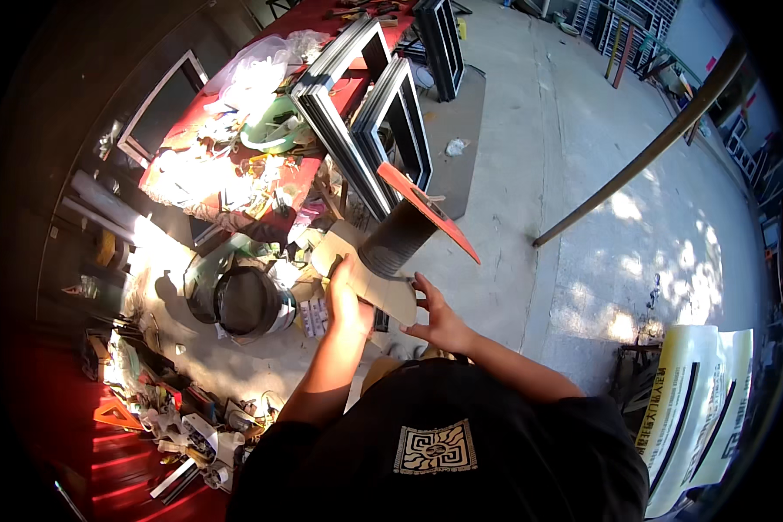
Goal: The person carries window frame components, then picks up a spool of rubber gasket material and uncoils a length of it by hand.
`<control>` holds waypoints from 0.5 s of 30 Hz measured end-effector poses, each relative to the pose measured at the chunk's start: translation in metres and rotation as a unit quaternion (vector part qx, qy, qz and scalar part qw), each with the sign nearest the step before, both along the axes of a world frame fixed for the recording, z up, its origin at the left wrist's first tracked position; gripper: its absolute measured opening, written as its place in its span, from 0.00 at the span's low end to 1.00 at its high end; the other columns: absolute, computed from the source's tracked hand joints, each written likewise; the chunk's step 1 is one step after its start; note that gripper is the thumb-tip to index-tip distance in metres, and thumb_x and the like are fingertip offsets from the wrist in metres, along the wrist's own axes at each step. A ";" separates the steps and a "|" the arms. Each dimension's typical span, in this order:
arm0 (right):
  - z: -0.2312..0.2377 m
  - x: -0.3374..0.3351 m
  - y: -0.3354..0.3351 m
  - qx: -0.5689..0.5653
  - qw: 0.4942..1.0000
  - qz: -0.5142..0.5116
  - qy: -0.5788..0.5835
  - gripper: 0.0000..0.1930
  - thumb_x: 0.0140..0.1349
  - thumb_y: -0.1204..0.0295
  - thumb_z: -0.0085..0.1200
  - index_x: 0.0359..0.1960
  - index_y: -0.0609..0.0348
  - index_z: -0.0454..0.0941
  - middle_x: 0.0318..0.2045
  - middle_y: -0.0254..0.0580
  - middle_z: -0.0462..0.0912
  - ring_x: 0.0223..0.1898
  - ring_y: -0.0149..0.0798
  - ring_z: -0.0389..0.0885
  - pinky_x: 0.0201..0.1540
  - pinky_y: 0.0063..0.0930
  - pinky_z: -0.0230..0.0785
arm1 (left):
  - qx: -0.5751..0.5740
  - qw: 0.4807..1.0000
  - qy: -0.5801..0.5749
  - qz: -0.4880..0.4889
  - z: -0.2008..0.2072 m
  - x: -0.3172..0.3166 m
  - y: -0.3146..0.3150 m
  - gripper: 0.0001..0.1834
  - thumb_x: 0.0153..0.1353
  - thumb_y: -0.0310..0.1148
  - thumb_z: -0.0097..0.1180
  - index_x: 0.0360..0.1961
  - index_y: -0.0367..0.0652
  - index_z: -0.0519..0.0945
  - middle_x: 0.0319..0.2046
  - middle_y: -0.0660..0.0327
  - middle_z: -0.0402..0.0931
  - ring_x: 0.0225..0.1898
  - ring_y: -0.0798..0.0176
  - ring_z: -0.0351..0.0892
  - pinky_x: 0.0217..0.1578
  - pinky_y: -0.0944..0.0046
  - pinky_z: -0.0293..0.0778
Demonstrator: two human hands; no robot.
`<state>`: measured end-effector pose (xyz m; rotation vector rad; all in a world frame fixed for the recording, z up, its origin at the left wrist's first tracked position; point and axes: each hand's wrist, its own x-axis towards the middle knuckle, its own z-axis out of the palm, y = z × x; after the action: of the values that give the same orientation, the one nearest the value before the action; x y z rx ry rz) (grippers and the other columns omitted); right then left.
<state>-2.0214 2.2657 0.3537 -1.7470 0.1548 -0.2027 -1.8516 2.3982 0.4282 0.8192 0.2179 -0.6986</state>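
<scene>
Cardboard piece (376, 283) seemingly gripped between both raised hands (348, 300), fingers spread.

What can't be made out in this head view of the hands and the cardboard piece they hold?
- Left hand: fingers wrapped behind the cardboard piece, grip hidden.
- Right hand: whether its fingertips touch the cardboard is unclear.
- Dark ribbed tube under the orange panel: its lower end is hidden by the cardboard.
- Red table: the clutter is washed out by sun glare.
- Floor items at lower left: too small and shadowed.
</scene>
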 end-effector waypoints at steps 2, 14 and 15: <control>-0.007 0.002 -0.013 0.017 0.999 -0.043 0.028 0.61 0.61 0.73 0.74 0.84 0.58 0.35 0.78 0.63 0.54 0.71 0.53 0.72 0.70 0.44 0.71 | -0.005 0.999 0.010 -0.042 0.008 0.002 -0.022 0.27 0.76 0.45 0.54 0.68 0.39 0.74 0.61 0.56 0.79 0.63 0.52 0.79 0.65 0.48 0.73; -0.029 0.019 -0.191 -0.062 0.959 -0.265 0.080 0.50 0.61 0.76 0.69 0.82 0.51 0.51 0.76 0.59 0.55 0.66 0.55 0.75 0.69 0.47 0.73 | 0.034 0.995 0.015 -0.094 0.013 0.029 -0.217 0.25 0.77 0.46 0.51 0.66 0.40 0.75 0.62 0.57 0.80 0.62 0.56 0.79 0.64 0.51 0.73; -0.010 0.027 -0.237 -0.153 0.945 -0.276 0.082 0.49 0.60 0.74 0.70 0.81 0.51 0.54 0.76 0.60 0.55 0.69 0.60 0.72 0.71 0.49 0.69 | -0.039 0.991 -0.050 -0.119 0.007 0.040 -0.248 0.23 0.77 0.43 0.52 0.65 0.40 0.75 0.60 0.57 0.80 0.61 0.56 0.80 0.64 0.52 0.73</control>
<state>-1.9944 2.0289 0.3433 -1.9952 0.7749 -0.5107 -1.8120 2.1498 0.4352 0.8114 0.0013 -0.8812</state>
